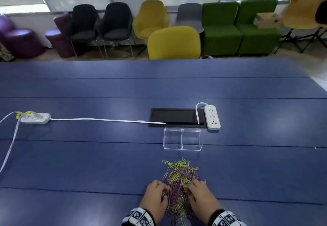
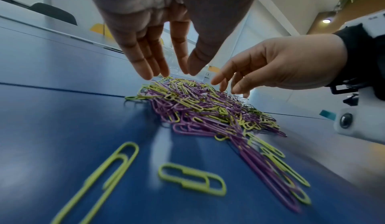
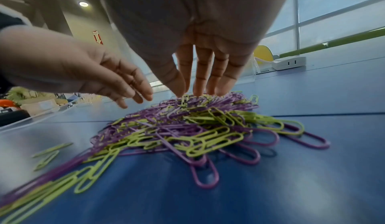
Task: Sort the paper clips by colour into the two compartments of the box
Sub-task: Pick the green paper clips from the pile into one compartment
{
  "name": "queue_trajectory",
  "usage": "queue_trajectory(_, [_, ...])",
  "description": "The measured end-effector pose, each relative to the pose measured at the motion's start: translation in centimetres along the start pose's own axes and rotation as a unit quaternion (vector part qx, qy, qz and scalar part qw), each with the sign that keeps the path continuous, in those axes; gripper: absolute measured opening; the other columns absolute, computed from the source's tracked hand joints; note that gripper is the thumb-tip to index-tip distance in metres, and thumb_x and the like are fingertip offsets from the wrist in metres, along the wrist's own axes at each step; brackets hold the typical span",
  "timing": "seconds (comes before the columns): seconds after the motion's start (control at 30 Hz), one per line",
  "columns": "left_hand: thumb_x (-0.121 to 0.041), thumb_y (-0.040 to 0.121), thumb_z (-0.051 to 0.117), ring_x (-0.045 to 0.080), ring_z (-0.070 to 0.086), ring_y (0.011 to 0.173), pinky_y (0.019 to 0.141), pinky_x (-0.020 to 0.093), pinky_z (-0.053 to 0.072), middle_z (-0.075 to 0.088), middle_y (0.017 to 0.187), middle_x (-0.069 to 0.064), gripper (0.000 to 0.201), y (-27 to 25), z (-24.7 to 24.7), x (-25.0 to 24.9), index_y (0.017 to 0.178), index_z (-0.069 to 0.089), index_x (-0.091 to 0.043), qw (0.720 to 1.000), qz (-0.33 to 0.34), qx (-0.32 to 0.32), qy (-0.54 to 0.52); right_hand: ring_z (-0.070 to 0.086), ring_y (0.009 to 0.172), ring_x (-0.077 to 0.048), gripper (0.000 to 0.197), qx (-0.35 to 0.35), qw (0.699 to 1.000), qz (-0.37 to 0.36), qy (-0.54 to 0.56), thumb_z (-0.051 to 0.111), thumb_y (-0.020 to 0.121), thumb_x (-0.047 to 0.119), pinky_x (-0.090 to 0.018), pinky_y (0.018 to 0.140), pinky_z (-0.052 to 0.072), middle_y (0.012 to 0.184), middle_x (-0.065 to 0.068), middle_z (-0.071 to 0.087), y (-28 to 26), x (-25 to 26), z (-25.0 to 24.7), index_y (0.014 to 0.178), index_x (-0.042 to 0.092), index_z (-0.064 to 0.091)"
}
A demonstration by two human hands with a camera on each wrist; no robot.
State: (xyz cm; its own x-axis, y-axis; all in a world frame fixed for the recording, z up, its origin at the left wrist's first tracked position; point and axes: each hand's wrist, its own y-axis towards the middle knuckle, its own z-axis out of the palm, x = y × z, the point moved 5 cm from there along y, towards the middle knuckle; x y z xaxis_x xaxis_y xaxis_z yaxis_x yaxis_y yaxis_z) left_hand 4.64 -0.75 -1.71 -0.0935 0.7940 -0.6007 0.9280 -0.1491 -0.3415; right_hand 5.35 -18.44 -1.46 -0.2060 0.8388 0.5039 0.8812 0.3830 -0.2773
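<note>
A mixed heap of yellow-green and purple paper clips [image 1: 180,181] lies on the blue table near its front edge. My left hand [image 1: 155,199] sits at the heap's left side and my right hand [image 1: 201,197] at its right side. In the left wrist view the left hand [image 2: 166,69] has straight fingers just above the heap [image 2: 200,105]. The right hand [image 3: 200,86] also has straight fingers, their tips touching the top of the heap [image 3: 187,125]. Neither holds a clip. The clear two-compartment box [image 1: 182,139] stands beyond the heap with both compartments bare.
A black cable hatch [image 1: 177,118] and a white power strip [image 1: 212,117] lie just behind the box. Another power strip [image 1: 35,118] with a white cable sits at the far left. A few loose yellow-green clips [image 2: 191,178] lie near my left wrist.
</note>
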Motion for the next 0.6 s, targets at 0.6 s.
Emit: queue_trajectory(0.6, [-0.026,0.093,0.054,0.016,0.041,0.115,0.099,0.030,0.042,0.047,0.117,-0.002,0.036,10.2,-0.7,-0.6,0.129,0.055,-0.020,0.994,0.006,-0.079,0.072,0.043,0.117,-0.018,0.035,-0.066,0.997,0.026,-0.005,0.046,0.092,0.015,-0.031,0.101,0.040,0.120,0.000,0.051,8.8,-2.0,-3.9,0.126,0.017,0.053])
